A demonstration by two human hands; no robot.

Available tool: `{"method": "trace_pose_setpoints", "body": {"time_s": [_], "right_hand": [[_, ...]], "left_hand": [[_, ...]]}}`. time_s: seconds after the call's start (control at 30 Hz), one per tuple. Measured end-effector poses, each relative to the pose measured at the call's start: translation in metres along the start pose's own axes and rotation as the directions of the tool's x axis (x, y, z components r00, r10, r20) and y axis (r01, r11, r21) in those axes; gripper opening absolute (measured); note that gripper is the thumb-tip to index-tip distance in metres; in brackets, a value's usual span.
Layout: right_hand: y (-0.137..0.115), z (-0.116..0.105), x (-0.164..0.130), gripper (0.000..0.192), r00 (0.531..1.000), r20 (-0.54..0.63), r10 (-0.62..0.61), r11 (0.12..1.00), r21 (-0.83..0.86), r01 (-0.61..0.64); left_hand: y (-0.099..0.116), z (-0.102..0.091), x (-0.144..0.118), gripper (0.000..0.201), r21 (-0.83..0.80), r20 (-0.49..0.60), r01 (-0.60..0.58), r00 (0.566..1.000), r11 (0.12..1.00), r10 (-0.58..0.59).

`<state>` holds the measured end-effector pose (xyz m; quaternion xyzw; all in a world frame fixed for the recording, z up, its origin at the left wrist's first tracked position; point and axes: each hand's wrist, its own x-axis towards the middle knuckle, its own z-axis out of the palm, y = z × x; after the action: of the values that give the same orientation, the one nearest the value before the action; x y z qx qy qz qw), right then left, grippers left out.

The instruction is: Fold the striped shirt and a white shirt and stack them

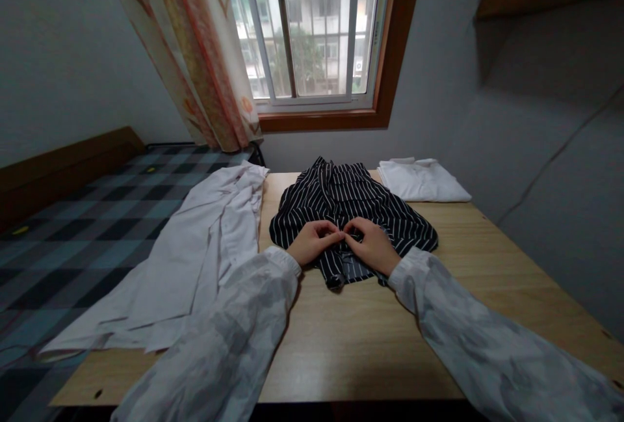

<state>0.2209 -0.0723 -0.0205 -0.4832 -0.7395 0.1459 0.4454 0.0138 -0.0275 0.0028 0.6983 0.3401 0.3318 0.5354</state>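
A black shirt with white stripes (351,188) lies spread on the wooden table in front of me, its lower edge toward me. My left hand (316,240) pinches the shirt's front near the middle, thumb and fingertips pressed together. Just beside it my right hand (373,243) pinches the same spot, and the fingertips of both hands meet. Whatever small part sits between the fingertips is hidden. Below the hands the fabric parts and shows a greyish inner side.
White garments (195,246) lie along the table's left side, partly over the checked bed (97,227). A folded white garment (422,180) rests at the far right corner of the wooden table (341,344). Behind stand a window (316,32) and a curtain (195,51).
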Motion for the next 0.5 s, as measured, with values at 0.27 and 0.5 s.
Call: {"method": "trace_pose_setpoints", "body": {"time_s": [0.27,0.5], "right_hand": [[0.048,-0.07,0.035,0.016,0.972,-0.233,0.01,0.962,-0.263,-0.073],[0.109,-0.114,0.036,0.041,0.918,0.008,0.396,0.831,-0.428,-0.354]], "left_hand": [[0.013,-0.018,0.004,0.037,0.264,-0.342,0.015,0.936,0.964,0.08],[0.05,-0.094,0.006,0.056,0.777,-0.446,0.362,0.894,0.514,0.045]]}}
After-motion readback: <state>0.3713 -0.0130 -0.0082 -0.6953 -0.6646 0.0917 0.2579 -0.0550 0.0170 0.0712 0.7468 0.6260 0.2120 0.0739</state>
